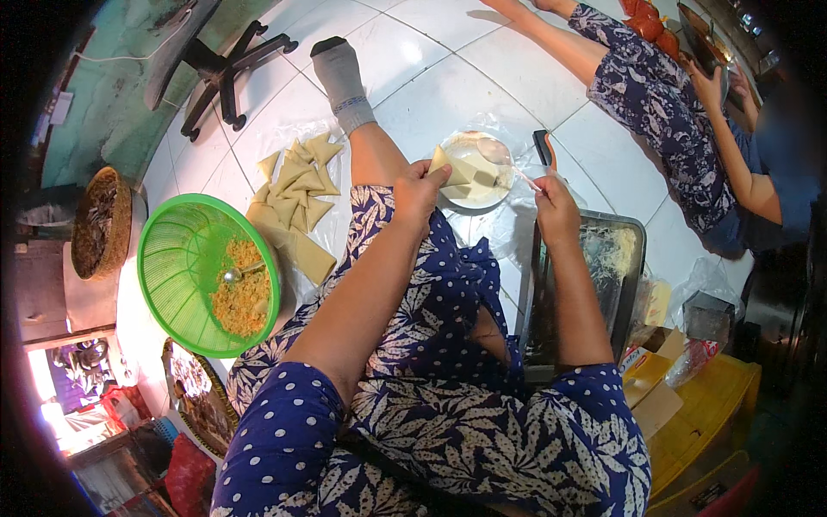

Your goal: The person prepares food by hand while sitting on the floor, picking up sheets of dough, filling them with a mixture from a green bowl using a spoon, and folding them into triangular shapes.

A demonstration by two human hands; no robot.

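My left hand [413, 197] pinches a pale folded pastry triangle [450, 169] above the near-left side of a white plate [475, 203]. In my right hand [558, 210] is the handle of a metal spoon [495, 152], its bowl over the plate. A creamy white paste smears the plate, which rests on clear plastic. Left of my leg, several folded triangles [294, 181] lie heaped on a plastic sheet, with flat wrapper sheets [311, 257] nearer me. A green plastic basket [174, 258] holds orange crumbly filling [242, 294] and another spoon [234, 274].
Beside my right forearm lies a dark rectangular tray [639, 258] with whitish shreds [610, 249]. A black-and-orange handle [546, 148] is just beyond. Another person [652, 123] sits at right. A wheeled chair base [226, 68], a woven basket [100, 223] and a yellow stool [711, 407] stand around.
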